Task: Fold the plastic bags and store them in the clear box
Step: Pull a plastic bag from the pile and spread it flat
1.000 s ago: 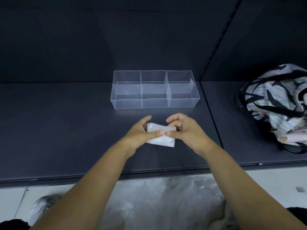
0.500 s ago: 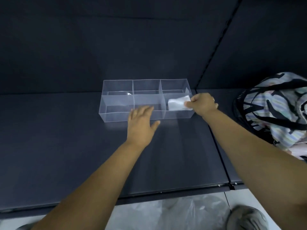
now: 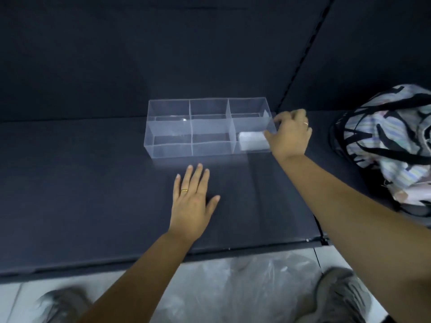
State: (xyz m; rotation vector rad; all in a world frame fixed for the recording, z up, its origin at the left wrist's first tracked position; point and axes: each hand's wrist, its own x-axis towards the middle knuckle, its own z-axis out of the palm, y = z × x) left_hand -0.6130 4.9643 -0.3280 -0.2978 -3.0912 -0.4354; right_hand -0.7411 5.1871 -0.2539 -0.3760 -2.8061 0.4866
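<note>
a folded white plastic bag (image 3: 253, 141) lay in the front right compartment of the clear six-compartment plastic box (image 3: 172, 150), which stood on the dark shelf (image 3: 93, 194). the bag's long axis ran left to right, along the length of the box, and it seemed to sit low against the front wall.

the right hand (image 3: 290, 136) was at the box's right end with its fingers curled, the thumb reaching in to the bag's right end. whether it pinched the bag or only touched it could not be told. the left hand (image 3: 191, 201) lay flat on the shelf, fingers straight, holding nothing, just in front of the box's middle and apart from it.

so the bag lay directly left of the right hand, which was by far the nearer. that hand probably only needed to let go and lift clear. the crumpled clear plastic (image 3: 245, 287) on the floor, below the shelf edge, looked like the next supply.

a striped fabric bag (image 3: 387, 141) sat at the right.
</note>
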